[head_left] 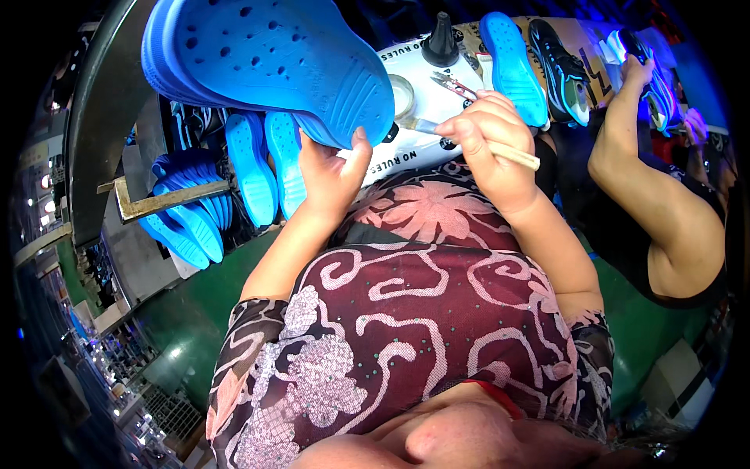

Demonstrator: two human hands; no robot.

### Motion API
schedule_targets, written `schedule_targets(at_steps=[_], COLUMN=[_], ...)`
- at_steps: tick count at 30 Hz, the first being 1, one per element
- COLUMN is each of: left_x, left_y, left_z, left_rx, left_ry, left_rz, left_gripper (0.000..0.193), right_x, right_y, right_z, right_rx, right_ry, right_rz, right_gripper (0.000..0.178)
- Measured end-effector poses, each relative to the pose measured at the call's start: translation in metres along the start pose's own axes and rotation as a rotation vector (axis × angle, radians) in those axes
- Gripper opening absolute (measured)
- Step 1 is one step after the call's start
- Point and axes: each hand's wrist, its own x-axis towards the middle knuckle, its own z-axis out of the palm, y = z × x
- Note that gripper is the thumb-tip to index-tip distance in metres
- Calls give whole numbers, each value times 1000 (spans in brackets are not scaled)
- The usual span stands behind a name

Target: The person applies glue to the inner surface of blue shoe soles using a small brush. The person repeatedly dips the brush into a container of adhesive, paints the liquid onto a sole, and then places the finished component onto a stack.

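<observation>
We had our left hand (334, 170) clamped on the near end of the blue insoles (273, 62), which jutted forward and left beyond that grip. Our right hand (498, 148) was closed around the brush (516, 155), its head between our two grips. We judged the insoles light, soft and bendy, best pinched by the edge; the brush seemed stiff, best held mid-handle.

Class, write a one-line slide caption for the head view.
The left hand holds a stack of perforated blue insoles; the right hand grips a pale-handled brush.
</observation>
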Motion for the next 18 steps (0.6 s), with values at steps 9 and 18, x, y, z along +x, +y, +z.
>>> schedule_targets(at_steps=[9, 18], left_x=[-1, 3], left_y=[-10, -8], left_z=[4, 10], left_rx=[99, 116], left_ry=[16, 39], left_rz=[204, 379], left_gripper=[38, 34], right_x=[-3, -5], right_y=[-7, -14], right_z=[-2, 2], right_rx=[16, -4], right_ry=[-75, -58], right_rz=[-31, -100], right_gripper=[22, 24])
